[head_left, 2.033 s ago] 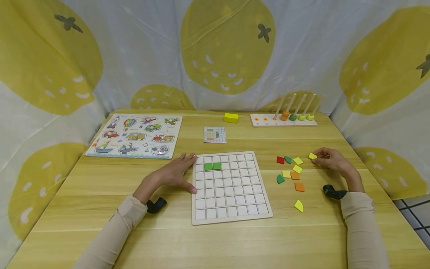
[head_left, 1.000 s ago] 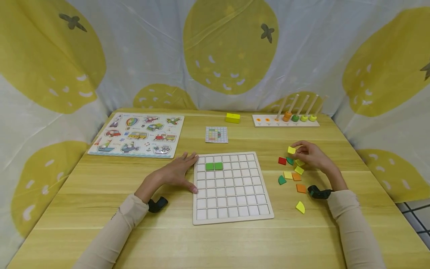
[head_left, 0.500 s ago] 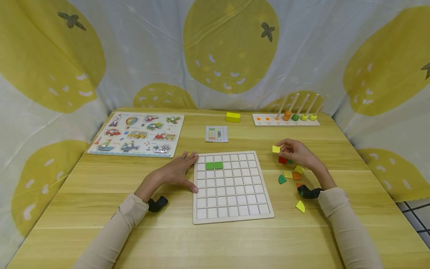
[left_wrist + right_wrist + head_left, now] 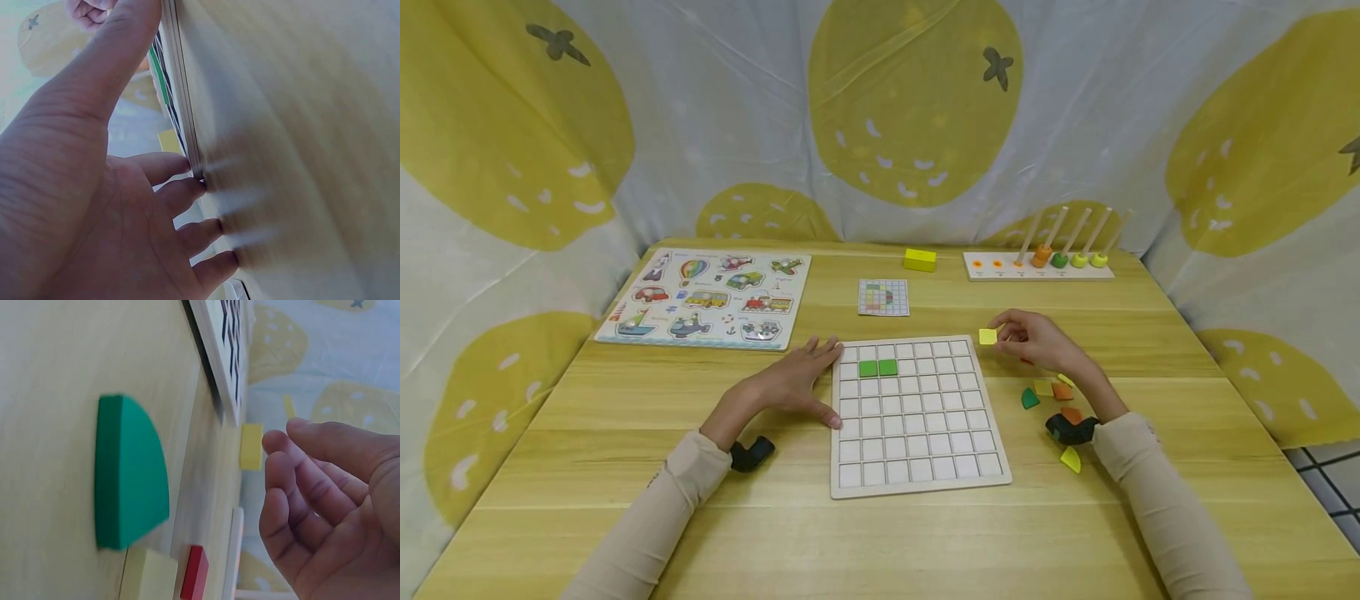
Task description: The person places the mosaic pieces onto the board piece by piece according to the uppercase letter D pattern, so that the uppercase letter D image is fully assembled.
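Observation:
My right hand (image 4: 1033, 340) pinches a yellow square tile (image 4: 987, 337) between thumb and fingertips, just off the grid board's upper right corner. In the right wrist view that tile (image 4: 289, 406) shows as a thin edge above the thumb tip. My left hand (image 4: 790, 385) lies with fingers spread against the left edge of the white-celled grid board (image 4: 915, 425), steadying nothing else. Two green square tiles (image 4: 877, 368) sit side by side in its second row. Under the right forearm lie a green quarter-round tile (image 4: 1030, 398), orange tiles (image 4: 1071, 414) and a yellow quarter-round (image 4: 1071, 459); some loose tiles are hidden.
Behind the board lies a small pattern card (image 4: 883, 297), with a yellow block (image 4: 920, 260) beyond it. A vehicle puzzle (image 4: 707, 300) occupies the back left. At the back right stands a peg counting rack (image 4: 988, 267) with coloured beads.
My right hand has carried the yellow tile leftward from the right side, over the loose tiles, to beside the board's corner. The left hand stays at the board's edge.

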### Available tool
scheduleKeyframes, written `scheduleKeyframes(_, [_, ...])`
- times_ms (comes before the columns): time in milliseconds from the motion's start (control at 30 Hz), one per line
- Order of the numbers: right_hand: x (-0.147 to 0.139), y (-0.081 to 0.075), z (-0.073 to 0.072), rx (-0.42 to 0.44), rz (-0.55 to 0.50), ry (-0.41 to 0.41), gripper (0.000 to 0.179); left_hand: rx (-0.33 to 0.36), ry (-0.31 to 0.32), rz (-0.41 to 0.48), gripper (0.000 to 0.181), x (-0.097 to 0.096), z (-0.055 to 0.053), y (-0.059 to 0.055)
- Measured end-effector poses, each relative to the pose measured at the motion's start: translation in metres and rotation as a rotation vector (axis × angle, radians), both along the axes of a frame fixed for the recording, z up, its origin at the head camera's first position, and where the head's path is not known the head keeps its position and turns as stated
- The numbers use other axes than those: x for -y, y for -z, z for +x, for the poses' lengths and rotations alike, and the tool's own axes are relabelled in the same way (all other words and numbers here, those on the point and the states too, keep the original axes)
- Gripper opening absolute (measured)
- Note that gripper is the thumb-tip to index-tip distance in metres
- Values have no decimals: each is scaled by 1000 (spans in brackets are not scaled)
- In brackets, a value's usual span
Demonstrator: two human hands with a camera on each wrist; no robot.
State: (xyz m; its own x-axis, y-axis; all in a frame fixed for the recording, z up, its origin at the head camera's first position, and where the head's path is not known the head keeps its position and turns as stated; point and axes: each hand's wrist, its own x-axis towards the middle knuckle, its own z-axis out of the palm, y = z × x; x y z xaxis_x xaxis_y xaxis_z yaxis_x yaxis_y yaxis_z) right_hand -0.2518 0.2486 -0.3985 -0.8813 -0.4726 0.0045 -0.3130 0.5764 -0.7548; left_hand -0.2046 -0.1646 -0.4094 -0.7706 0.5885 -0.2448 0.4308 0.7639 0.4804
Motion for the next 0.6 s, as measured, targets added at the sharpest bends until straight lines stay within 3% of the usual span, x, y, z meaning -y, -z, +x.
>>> scheduleKeyframes(600, [34,3,0,28,-55,-99,28,3,-5,-17,121,-1,-1,0])
